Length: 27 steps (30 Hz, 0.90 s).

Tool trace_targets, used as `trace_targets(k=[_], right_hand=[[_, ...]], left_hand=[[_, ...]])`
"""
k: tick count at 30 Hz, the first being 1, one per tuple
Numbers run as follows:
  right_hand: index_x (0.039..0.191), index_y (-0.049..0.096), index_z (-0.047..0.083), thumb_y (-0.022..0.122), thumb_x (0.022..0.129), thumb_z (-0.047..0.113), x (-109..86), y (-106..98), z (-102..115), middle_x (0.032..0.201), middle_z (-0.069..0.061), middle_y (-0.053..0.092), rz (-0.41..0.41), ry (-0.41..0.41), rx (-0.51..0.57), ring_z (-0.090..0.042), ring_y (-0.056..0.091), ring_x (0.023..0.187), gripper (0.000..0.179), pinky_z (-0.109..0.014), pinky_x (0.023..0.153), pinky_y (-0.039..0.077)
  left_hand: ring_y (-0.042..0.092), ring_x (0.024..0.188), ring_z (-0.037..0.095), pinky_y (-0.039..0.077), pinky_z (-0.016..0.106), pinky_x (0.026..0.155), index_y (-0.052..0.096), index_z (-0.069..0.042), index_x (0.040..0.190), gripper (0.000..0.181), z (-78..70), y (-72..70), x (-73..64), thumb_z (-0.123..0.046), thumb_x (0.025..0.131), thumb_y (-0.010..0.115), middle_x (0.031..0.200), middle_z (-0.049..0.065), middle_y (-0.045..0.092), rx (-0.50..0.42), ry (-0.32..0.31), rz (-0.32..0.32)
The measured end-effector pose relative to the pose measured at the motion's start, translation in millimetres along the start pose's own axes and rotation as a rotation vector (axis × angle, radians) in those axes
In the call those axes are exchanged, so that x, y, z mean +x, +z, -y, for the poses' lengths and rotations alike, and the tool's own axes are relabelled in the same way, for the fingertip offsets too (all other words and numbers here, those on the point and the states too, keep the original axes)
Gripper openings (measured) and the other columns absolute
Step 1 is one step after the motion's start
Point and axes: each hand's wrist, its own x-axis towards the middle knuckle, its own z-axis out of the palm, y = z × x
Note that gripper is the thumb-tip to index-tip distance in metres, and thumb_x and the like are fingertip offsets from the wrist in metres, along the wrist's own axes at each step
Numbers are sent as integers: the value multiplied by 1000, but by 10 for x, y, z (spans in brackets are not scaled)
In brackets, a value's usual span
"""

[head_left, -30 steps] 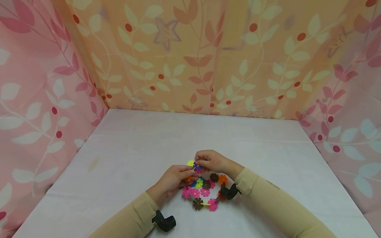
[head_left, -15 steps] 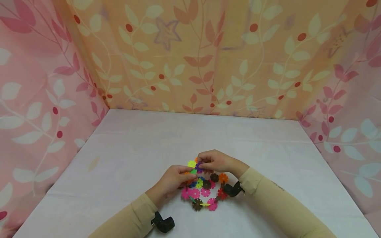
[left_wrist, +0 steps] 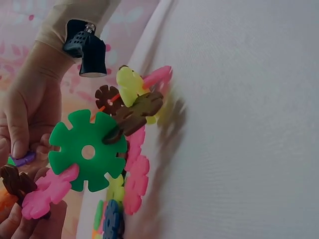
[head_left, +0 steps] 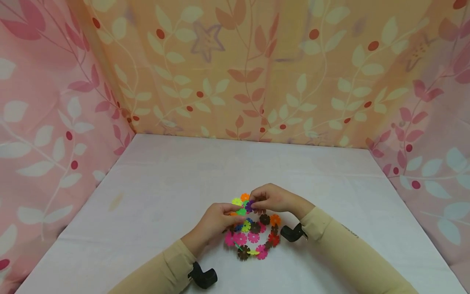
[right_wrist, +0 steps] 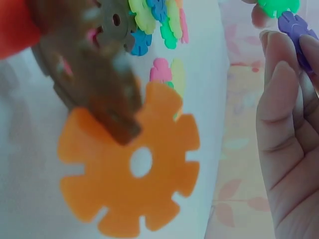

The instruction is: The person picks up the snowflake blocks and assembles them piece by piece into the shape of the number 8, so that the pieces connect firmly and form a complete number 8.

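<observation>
My right hand (head_left: 273, 199) pinches a purple notched plastic flower disc (right_wrist: 294, 34) between thumb and fingers. Facing it, my left hand (head_left: 216, 222) grips a light green flower disc (head_left: 241, 212). The two discs meet or nearly meet in the right wrist view; whether their slots interlock I cannot tell. Below the hands lies a ring of linked flower discs in pink, brown, red, orange and yellow, including a pink disc (head_left: 253, 237). A large green disc (left_wrist: 88, 150) of that chain shows close up in the left wrist view. My left fingers partly hide some linked pieces.
Just beyond my hands are a yellow disc (head_left: 236, 201) and an orange disc (head_left: 245, 197) on the white tabletop (head_left: 176, 171). Patterned curtains (head_left: 235, 81) stand at the back and both sides. Black wrist cameras (head_left: 291, 232) hang beneath both forearms.
My right hand has shifted slightly to the right with the purple disc. More of the light green disc and the orange disc behind now shows. My left hand stays almost in place.
</observation>
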Motion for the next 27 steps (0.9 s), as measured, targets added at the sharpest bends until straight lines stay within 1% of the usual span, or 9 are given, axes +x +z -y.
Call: trace_targets(k=[7, 10, 14, 16, 20, 22, 24, 27], right_hand=[[85, 65, 2, 56, 91, 11, 2, -4, -12, 73, -12, 61, 30, -26, 8, -31, 55, 64, 14, -35, 58, 51], [85, 65, 2, 55, 91, 11, 6, -9, -10, 72, -13, 61, 43, -38, 8, -31, 55, 63, 14, -37, 57, 51], [84, 66, 2, 55, 91, 10, 15, -9, 2, 71, -15, 62, 53, -66, -11, -34, 55, 61, 15, -40, 57, 51], [84, 66, 2, 56, 90, 9, 20, -3, 11, 70, -15, 62, 54, -75, -25, -32, 54, 60, 14, -38, 56, 51], [84, 67, 2, 56, 90, 10, 31, 23, 24, 69, -8, 60, 48, -65, -44, -19, 53, 57, 15, -30, 55, 50], [85, 67, 2, 56, 90, 11, 31, 33, 30, 69, -6, 59, 45, -59, -44, -15, 52, 58, 15, -29, 56, 50], [85, 67, 3, 56, 91, 11, 25, 32, 32, 69, -4, 59, 42, -47, -57, -13, 52, 58, 15, -30, 57, 50], [86, 66, 6, 55, 91, 15, 28, 21, 30, 69, -4, 58, 51, -28, -93, -14, 52, 59, 15, -35, 59, 51]], left_hand=[[51, 55, 10, 40, 24, 50, 68, -4, 105, 33, -73, 30, -23, -24, 78, 73, 72, 3, 67, -2, -2, -2], [49, 54, 9, 39, 22, 49, 68, -4, 106, 34, -96, 35, -25, -24, 78, 72, 72, 2, 67, 8, -8, 1], [47, 53, 9, 37, 22, 47, 68, -3, 107, 35, -107, 33, -21, -23, 78, 72, 71, 2, 65, 33, 1, 12], [50, 55, 11, 39, 22, 48, 68, -3, 106, 33, -107, 29, -22, -21, 79, 72, 72, 3, 67, 41, 14, 24], [61, 65, 17, 45, 25, 54, 68, -2, 105, 32, -91, 31, -19, -21, 79, 71, 75, 6, 70, 44, 42, 45], [64, 71, 20, 46, 26, 56, 68, -2, 104, 31, -86, 39, -16, -21, 79, 71, 78, 8, 70, 41, 48, 47], [65, 72, 22, 48, 27, 57, 68, -2, 105, 32, -80, 46, -7, -22, 80, 71, 79, 10, 70, 38, 46, 47], [65, 74, 25, 48, 27, 57, 66, -3, 105, 34, -75, 51, 5, -24, 79, 71, 80, 12, 70, 23, 26, 56]])
